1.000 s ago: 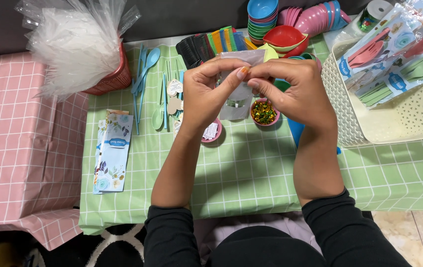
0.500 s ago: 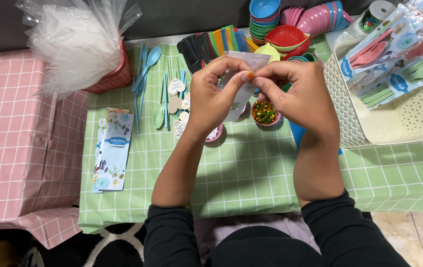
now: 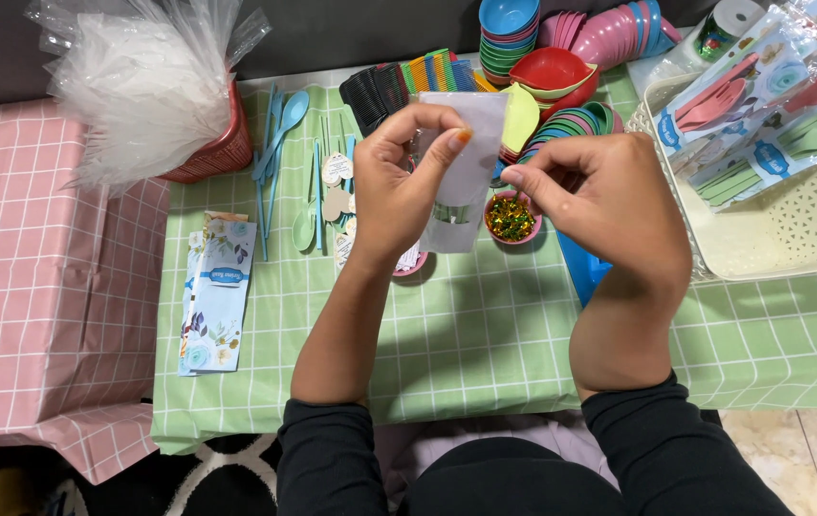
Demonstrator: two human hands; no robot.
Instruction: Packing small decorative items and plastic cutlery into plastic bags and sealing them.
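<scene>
Looking down from the head camera, I see the person's left hand [image 3: 406, 182] raised above the green checked tablecloth [image 3: 485, 334], its thumb and fingers pinched shut on the upper edge of a small clear plastic bag [image 3: 466, 167] that hangs upright between the two hands. The right hand [image 3: 609, 205] sits just beside the bag, fingers curled in toward its right edge; whether they actually grip it I cannot tell. Below the bag, on the cloth, stands a little pink bowl of glittering confetti [image 3: 511, 218]. To the left lie blue spoons [image 3: 284, 158] and flat printed card packs [image 3: 215, 291]. A red basket stuffed with clear bags [image 3: 145, 91] stands at the far left corner, stacked coloured bowls [image 3: 509, 38] at the back, and a cream tray [image 3: 810, 239] of packed cutlery sets to the right.
</scene>
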